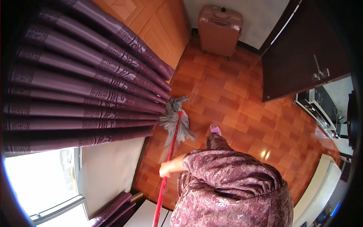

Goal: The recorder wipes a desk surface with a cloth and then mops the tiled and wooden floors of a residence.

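My right hand (165, 169) is closed around the red mop handle (160, 195), with my arm reaching across my body in a loose, patterned purple sleeve (227, 164). The handle runs up from the bottom edge to a grey mop head (177, 119) of shaggy strands. That head lies on the brown tiled floor (241, 93), against the lower ends of the purple curtain (113, 82). My left hand is out of view. One foot in a pink sandal (215, 129) shows ahead of my clothing, to the right of the mop.
A brown suitcase (219, 31) stands by the far wall, near an orange wooden door (158, 28). At right, a dark door (300, 56) stands ajar beside a black-and-white cabinet (320, 107). A bright window (42, 173) is at lower left; a pale furniture edge (317, 187) is at lower right.
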Motion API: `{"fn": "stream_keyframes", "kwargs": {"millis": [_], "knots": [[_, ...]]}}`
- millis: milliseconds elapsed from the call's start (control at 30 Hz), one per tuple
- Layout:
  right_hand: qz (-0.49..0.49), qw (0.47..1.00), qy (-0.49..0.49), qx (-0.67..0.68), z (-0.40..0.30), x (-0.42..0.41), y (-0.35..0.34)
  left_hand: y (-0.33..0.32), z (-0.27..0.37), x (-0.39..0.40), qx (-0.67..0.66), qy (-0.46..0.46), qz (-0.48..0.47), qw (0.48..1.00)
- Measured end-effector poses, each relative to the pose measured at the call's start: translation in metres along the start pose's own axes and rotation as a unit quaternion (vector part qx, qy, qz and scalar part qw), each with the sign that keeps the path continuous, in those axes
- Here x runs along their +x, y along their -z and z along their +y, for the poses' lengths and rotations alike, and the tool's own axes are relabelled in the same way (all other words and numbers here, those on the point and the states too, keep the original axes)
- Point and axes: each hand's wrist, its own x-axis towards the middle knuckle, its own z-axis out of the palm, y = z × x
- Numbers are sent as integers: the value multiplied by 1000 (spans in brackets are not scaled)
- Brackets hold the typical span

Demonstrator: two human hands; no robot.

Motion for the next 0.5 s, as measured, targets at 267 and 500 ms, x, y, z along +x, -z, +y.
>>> {"fn": "stream_keyframes", "kwargs": {"millis": [267, 500], "knots": [[102, 975, -170, -100, 167, -109, 69, -126, 30, -132, -181, 90, -173, 964], [365, 881, -297, -54, 265, -241, 131, -224, 179, -198, -349, 12, -415, 840]]}}
